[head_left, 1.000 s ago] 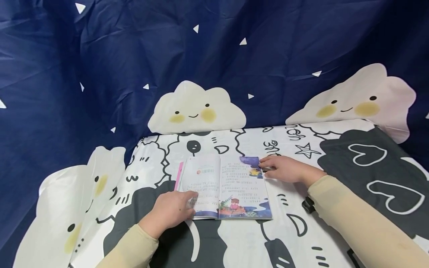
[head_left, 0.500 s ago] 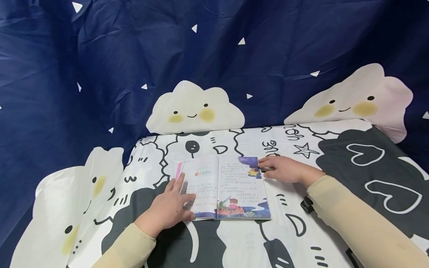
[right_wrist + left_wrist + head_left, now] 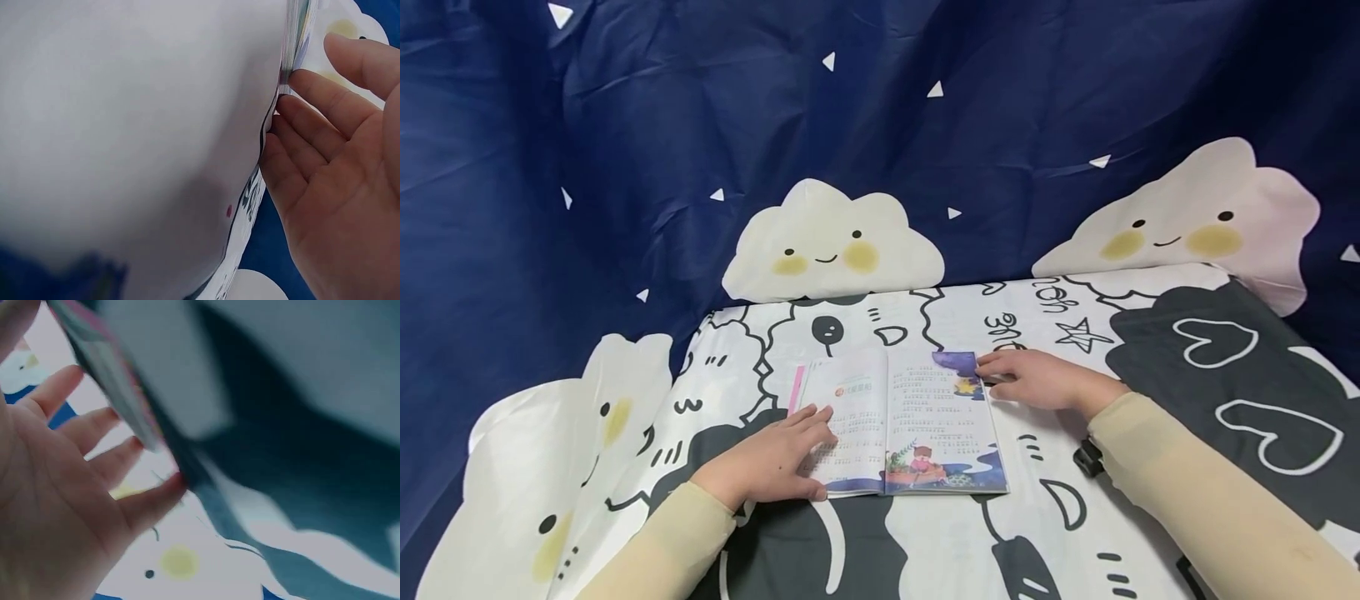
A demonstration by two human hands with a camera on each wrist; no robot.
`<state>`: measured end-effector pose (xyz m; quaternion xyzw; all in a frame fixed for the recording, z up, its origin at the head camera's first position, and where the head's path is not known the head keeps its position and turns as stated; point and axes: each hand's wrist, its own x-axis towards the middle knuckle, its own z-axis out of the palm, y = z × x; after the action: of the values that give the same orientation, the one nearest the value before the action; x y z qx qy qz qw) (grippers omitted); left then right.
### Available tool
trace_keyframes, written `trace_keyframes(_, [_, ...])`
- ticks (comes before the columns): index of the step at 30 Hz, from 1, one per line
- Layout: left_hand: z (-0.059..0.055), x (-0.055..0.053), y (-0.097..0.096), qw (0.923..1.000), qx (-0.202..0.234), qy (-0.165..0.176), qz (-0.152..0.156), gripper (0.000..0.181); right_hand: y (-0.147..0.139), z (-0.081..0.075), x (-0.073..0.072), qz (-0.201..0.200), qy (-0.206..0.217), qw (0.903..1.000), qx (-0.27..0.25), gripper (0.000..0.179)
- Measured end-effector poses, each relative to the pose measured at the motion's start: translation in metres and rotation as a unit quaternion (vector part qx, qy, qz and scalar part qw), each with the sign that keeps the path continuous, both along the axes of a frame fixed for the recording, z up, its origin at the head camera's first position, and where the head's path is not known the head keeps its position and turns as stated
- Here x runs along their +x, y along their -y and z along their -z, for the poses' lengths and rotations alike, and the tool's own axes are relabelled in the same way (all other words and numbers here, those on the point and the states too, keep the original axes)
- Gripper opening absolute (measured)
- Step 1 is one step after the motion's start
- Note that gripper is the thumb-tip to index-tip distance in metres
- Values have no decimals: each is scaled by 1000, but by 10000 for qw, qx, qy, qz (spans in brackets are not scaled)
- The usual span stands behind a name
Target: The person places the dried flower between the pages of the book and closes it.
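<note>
While the book (image 3: pixel 898 429) lies flat on the cloth (image 3: pixel 951 550) with two pages up, a hand attends each side of it. The left hand (image 3: pixel 767 458) has its fingers outstretched and spread over the lower outer part of the left page (image 3: pixel 853 429), hiding some of the print; they grip nothing. The left wrist view shows fingertips at the book's edge. The right hand (image 3: pixel 1037 382) touches the upper outer edge of the right page (image 3: pixel 936 417) with nearly straight fingers, the thumb apart from them in the right wrist view, near the stacked page edges (image 3: pixel 295 37).

Between the pages, print fills most of the paper; a figure in a red boat (image 3: pixel 919 468) is pictured at the bottom of the right page. A pink strip (image 3: pixel 795 387) shows past the book's left edge. Beige sleeves (image 3: pixel 1210 492) cover both forearms, and a small black object (image 3: pixel 1088 457) sits under the right wrist. Black-and-white drawings cover the cloth. Behind it rises a dark blue backdrop (image 3: pixel 880 108) dotted with white triangles, with a smiling cloud (image 3: pixel 835 242) at the far edge. Blurred surfaces block much of both wrist views.
</note>
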<state>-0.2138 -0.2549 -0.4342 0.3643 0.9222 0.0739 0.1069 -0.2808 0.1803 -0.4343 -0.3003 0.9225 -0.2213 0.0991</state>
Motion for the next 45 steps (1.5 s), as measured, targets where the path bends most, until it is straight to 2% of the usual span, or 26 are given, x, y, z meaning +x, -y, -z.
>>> trace_keyframes(6, [-7,3,-11,9987,-405,129,-284,96,7,0,0,31,-33,9996,286,48])
trace_keyframes(10, [-8,8,-11,9971,-661,112,-358,97,17,1,3,220,-2,9974,688,54])
trace_keyframes(14, [-6,10,-11,9973,-645,-10,-358,96,22,-2,5,490,-59,9937,1010,62])
trace_keyframes(18, [-5,10,-11,9973,-635,-42,-362,96,25,-2,7,704,-193,9910,1125,68])
trace_keyframes(26, [-8,8,-6,9983,-331,-442,-165,81,27,-4,12,854,-172,9905,1063,76])
trace_keyframes(29, [-6,8,-4,9992,-171,-329,-134,80,24,-2,12,811,-166,9903,1118,81])
trace_keyframes(33, [-3,7,-4,9995,-151,-210,-196,81,17,-1,11,785,-363,9904,1076,77])
trace_keyframes(39, [0,5,-8,9993,-180,-177,-264,83,-5,-7,10,768,-460,9945,538,62])
trace_keyframes(45, [-2,6,-9,9987,-274,-17,-425,83,-33,-18,11,607,-578,9962,215,49])
